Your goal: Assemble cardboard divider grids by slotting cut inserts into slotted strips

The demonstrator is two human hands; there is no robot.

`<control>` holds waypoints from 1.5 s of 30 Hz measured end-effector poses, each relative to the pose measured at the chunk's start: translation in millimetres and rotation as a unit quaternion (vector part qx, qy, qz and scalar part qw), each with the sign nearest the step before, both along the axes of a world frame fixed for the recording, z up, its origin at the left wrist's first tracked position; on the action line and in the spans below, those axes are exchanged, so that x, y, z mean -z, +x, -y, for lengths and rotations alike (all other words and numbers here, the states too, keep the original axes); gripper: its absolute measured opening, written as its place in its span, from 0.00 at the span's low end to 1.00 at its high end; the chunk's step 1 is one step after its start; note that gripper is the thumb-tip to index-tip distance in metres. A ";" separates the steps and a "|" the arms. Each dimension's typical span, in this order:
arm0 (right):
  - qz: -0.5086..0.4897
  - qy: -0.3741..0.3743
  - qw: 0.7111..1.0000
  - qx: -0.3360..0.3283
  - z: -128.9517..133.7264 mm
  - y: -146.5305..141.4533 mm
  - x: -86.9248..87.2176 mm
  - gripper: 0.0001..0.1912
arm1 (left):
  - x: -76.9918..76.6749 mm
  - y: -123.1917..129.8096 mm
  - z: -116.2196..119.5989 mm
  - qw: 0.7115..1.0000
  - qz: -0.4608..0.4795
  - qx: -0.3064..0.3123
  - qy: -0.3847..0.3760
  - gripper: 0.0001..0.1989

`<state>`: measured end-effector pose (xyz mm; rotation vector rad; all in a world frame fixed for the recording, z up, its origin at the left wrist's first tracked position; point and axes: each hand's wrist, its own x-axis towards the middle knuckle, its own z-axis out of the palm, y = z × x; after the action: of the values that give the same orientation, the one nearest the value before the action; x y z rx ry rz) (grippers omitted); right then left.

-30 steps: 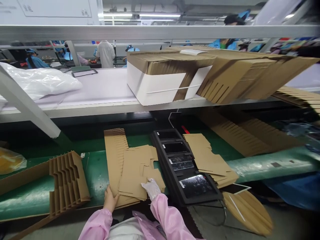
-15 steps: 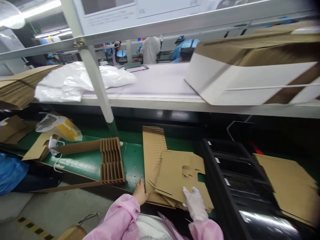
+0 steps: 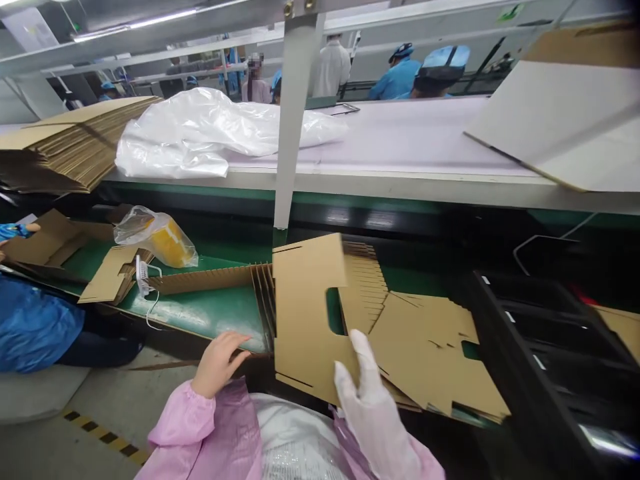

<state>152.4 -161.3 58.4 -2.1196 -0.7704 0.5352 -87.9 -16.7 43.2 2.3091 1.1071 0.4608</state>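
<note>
My right hand (image 3: 367, 400), in a thin white glove, grips a flat cardboard divider (image 3: 303, 320) by its near right edge. The divider has slits at its corners and a cut-out on the right side. It is raised and covers part of a slotted cardboard grid (image 3: 264, 300). My left hand (image 3: 223, 363) is bare, its fingers apart and holding nothing, by the near end of a long cardboard strip (image 3: 210, 279) and that grid. Right of the held divider lies a pile of flat cut-out cardboard pieces (image 3: 425, 340), beside a stack of slotted strips (image 3: 365, 273).
A black compartment tray (image 3: 525, 327) stands at the right. To the left are a plastic bag with yellow contents (image 3: 170, 240) and a small white fan (image 3: 143, 275). A white post (image 3: 293, 120) rises ahead. A co-worker's blue sleeve (image 3: 35, 327) shows at far left.
My right hand has lifted a cardboard divider from the pile and carried it left toward the grid. My left hand has left the slotted strips and moved left. The view has turned left.
</note>
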 end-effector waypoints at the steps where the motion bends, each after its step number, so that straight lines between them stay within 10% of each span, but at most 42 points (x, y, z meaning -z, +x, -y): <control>1: 0.091 -0.006 0.995 -0.042 -10.4 -20.0 -2.6 0.29 | 4.8 -4.9 -5.8 0.999 -0.022 0.032 -0.003 0.14; 5: 0.433 0.002 0.894 -0.117 -38.0 -69.6 -5.7 0.25 | 24.6 -3.8 -13.5 0.990 -0.088 0.111 -0.011 0.14; 9: 0.562 -0.015 0.817 -0.128 -47.8 -90.3 -4.1 0.33 | 42.6 0.9 -12.8 0.989 -0.096 0.115 -0.021 0.13; 22: 0.632 -0.075 0.766 -0.092 -74.9 -127.7 -17.9 0.23 | 58.7 -17.7 -7.2 0.995 -0.039 0.083 -0.027 0.12; 45: 0.516 -0.158 0.813 -0.218 -117.5 -131.4 28.8 0.30 | 60.3 -14.5 3.6 0.996 -0.063 0.069 -0.010 0.12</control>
<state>21.0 -43.8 29.6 -2.4906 -1.9085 -0.3957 -102.4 -20.3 -17.1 2.4043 0.9953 0.2537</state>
